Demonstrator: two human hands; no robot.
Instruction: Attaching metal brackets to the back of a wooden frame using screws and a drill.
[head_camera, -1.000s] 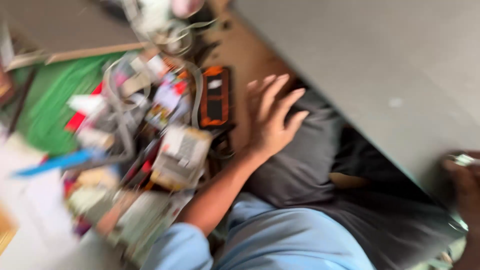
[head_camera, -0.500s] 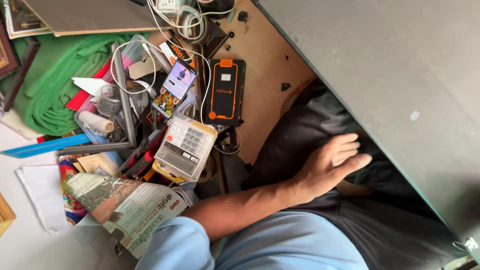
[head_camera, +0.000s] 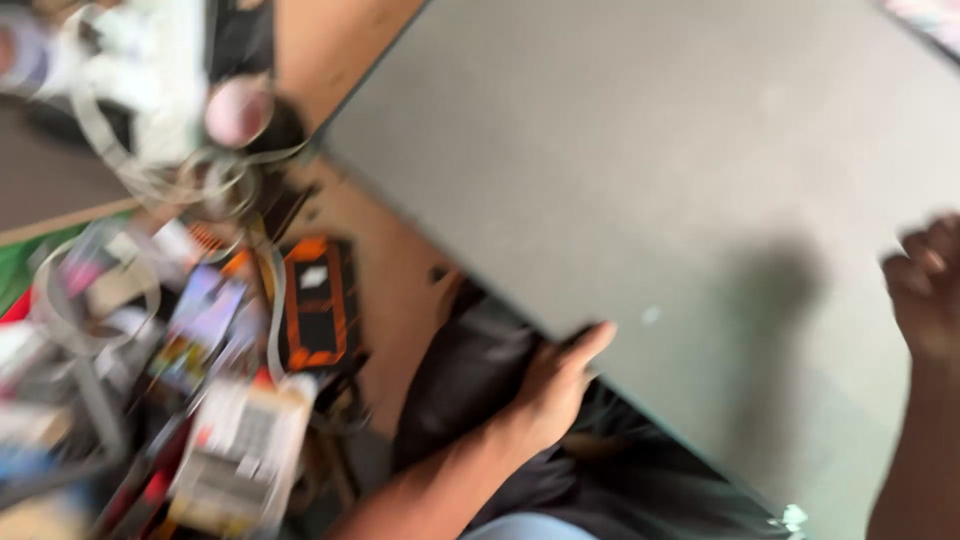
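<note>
A big grey board (head_camera: 640, 170) fills the upper right of the view, lying slantwise over the brown desk (head_camera: 385, 270), its long lower edge running from upper left down to lower right. The left hand (head_camera: 545, 395) is clamped on that lower edge about midway along, thumb laid on the top face and the fingers hidden beneath, over a dark cloth (head_camera: 460, 370). The right hand (head_camera: 925, 290) sits well apart at the far right, fingers curled over the top face; the blur hides whether it grips the board or only rests on it. The hands are thus wide apart on one board. To the left lies a clutter: an orange-and-black device (head_camera: 318, 305) just beside the left forearm, a pale keypad gadget (head_camera: 240, 455) nearer the viewer, looped cables (head_camera: 150, 170) further up, and a strip of green mat (head_camera: 15, 285) at the edge. Judging from this, handling the board well means keeping both hands spread as they are, so the wide panel does not twist, with the right hand taking a true hold on an edge rather than pressing on the face. The lower left corner sits close to the cables and the device, so that end is best kept raised and moved slowly, lest it snag a loop or sweep the small things aside. The dark cloth below could also catch under the left fingers
</note>
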